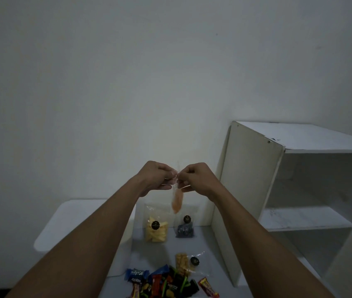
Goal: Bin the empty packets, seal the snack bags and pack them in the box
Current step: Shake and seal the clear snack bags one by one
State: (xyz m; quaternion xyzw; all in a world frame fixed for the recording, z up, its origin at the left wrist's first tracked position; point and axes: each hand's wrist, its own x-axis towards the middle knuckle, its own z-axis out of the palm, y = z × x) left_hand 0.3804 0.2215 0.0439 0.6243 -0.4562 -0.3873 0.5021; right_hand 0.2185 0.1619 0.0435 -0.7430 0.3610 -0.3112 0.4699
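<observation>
- Blue packet [136, 273], bottom centre of the frame: white lettering, upside down, seems to read "Kalpa".
- Black packet [171, 287] to its right: pale capitals starting "NEX", the rest unclear.
- Round black stickers [155, 224] on the clear bags [149, 211]: print too small to read.

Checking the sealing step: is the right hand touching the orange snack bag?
Touching. Head view: the right hand pinches the top of the orange snack bag, left hand pinching opposite; the bag hangs below.

Clear orange-snack bag [176, 202], upright, aloft above standing yellow-snack bag [156, 230] and dark-snack bag [185, 230].
</observation>
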